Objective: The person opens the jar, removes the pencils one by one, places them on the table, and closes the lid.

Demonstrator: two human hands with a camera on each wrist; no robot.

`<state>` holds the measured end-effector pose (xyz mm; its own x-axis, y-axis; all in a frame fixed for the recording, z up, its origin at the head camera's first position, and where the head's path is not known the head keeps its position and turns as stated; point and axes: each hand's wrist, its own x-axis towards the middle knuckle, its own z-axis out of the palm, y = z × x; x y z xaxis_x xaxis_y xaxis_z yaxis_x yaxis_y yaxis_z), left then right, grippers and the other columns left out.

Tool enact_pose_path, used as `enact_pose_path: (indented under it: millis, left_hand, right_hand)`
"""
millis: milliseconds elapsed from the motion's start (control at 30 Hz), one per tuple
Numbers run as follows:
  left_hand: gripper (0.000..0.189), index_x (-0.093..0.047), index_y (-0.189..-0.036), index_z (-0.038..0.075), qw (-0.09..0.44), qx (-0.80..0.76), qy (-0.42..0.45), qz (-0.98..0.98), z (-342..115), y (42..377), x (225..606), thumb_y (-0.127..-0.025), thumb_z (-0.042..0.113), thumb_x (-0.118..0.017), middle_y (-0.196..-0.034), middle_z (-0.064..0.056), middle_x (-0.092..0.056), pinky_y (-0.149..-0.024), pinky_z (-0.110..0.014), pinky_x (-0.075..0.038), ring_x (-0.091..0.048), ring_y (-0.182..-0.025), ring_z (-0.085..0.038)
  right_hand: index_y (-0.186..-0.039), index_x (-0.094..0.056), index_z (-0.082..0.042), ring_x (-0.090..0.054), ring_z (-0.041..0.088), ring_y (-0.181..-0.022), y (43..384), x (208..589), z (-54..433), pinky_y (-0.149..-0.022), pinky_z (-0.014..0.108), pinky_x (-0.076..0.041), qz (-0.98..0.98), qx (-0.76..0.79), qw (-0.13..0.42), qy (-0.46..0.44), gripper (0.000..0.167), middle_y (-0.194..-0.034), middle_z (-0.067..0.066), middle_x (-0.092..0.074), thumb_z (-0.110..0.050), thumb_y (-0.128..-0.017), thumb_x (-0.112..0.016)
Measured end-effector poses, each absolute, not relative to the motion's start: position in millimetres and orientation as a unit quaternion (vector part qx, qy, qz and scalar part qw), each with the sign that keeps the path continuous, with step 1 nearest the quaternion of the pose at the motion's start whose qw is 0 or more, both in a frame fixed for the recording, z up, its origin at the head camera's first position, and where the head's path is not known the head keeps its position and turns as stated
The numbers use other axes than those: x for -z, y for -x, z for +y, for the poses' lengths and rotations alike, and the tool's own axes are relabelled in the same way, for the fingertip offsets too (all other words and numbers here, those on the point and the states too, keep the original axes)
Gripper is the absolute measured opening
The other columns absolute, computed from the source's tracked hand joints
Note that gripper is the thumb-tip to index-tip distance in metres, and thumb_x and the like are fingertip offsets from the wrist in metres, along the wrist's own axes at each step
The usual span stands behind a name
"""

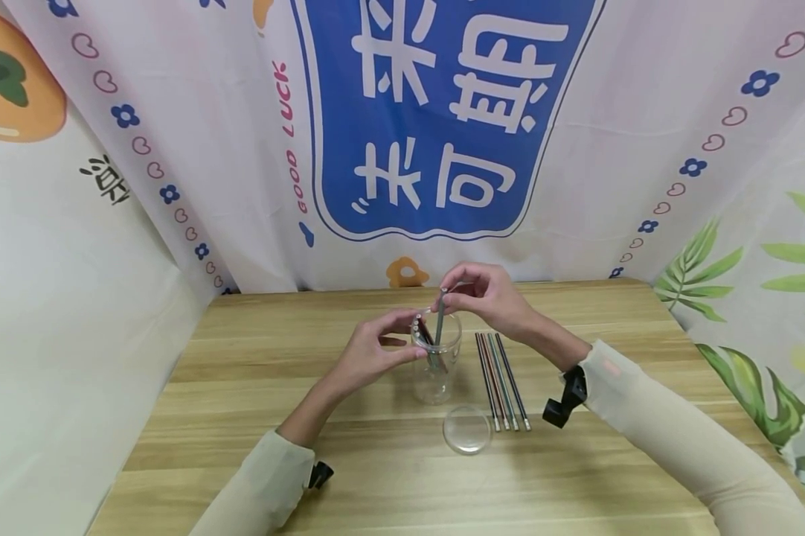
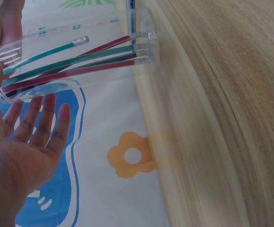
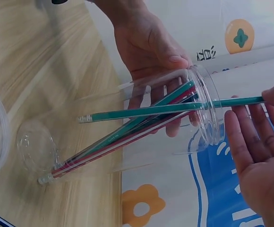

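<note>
A clear plastic jar (image 1: pixel 434 388) stands upright on the wooden table, with several red, green and dark pencils (image 3: pixel 123 137) leaning inside, eraser ends down. My left hand (image 1: pixel 369 348) holds the jar near its rim, thumb on the near side and fingers round the far side. Above the mouth, my right hand (image 1: pixel 486 299) pinches a green pencil (image 3: pixel 141 112) by its upper end. That pencil reaches down through the opening, and its eraser end hangs above the jar's bottom in the right wrist view.
Right of the jar, several pencils (image 1: pixel 503 381) lie side by side, eraser ends toward me. A clear round lid (image 1: pixel 467 432) lies in front of the jar. Behind the table (image 1: pixel 242 417) hangs a printed cloth (image 1: pixel 422 119).
</note>
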<state>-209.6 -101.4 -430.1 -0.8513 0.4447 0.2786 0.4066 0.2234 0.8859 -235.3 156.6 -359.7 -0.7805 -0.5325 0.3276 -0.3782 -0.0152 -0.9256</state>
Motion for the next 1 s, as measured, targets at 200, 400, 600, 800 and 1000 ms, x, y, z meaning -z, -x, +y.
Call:
enact_pose_path:
  millis: [200, 400, 600, 800, 1000]
  left_hand:
    - [0.061, -0.065, -0.143, 0.012, 0.016, -0.560, -0.271, 0.782, -101.6, 209.3, 430.2, -0.088, 0.017, -0.089, -0.134, -0.011, -0.071, -0.100, -0.044, -0.062, -0.069, -0.122, -0.030]
    - [0.060, -0.065, -0.143, 0.015, 0.015, -0.558, -0.271, 0.784, -101.9, 208.5, 430.7, -0.088, 0.018, -0.089, -0.133, -0.010, -0.072, -0.098, -0.043, -0.063, -0.071, -0.118, -0.030]
    - [0.059, -0.065, -0.143, 0.016, 0.014, -0.556, -0.271, 0.786, -101.5, 208.4, 429.7, -0.089, 0.018, -0.089, -0.132, -0.009, -0.072, -0.097, -0.042, -0.063, -0.071, -0.117, -0.030]
    - [0.060, -0.065, -0.143, 0.014, 0.012, -0.555, -0.272, 0.786, -101.0, 208.4, 429.7, -0.088, 0.018, -0.089, -0.131, -0.009, -0.073, -0.096, -0.042, -0.064, -0.072, -0.116, -0.030]
    - [0.060, -0.065, -0.143, 0.012, 0.010, -0.557, -0.274, 0.784, -101.4, 207.7, 431.0, -0.088, 0.017, -0.089, -0.130, -0.009, -0.073, -0.097, -0.044, -0.064, -0.072, -0.116, -0.030]
  right_hand:
    - [-0.110, -0.065, 0.011, -0.078, 0.023, -0.091, 234.3, 360.1, 157.7, -0.082, 0.041, -0.067, 0.673, 0.671, 0.051, 0.308, 0.011, -0.101, 0.017, -0.074, 0.004, -0.101, -0.065]
    - [-0.107, -0.067, 0.003, -0.079, 0.024, -0.091, 235.4, 359.4, 159.8, -0.083, 0.044, -0.067, 0.644, 0.707, 0.040, 0.291, 0.008, -0.101, 0.013, -0.075, 0.007, -0.101, -0.064]
    - [-0.105, -0.068, -0.001, -0.080, 0.026, -0.090, 238.1, 358.6, 163.6, -0.081, 0.042, -0.067, 0.611, 0.746, 0.023, 0.264, 0.014, -0.099, 0.016, -0.075, 0.010, -0.100, -0.060]
    - [-0.106, -0.068, -0.002, -0.080, 0.026, -0.090, 241.2, 356.6, 167.6, -0.081, 0.040, -0.067, 0.562, 0.790, 0.022, 0.244, 0.016, -0.097, 0.011, -0.078, 0.010, -0.103, -0.057]
    - [-0.106, -0.066, -0.001, -0.080, 0.023, -0.088, 244.7, 353.6, 171.8, -0.081, 0.040, -0.067, 0.530, 0.817, 0.019, 0.225, 0.014, -0.097, 0.012, -0.079, 0.010, -0.103, -0.058]
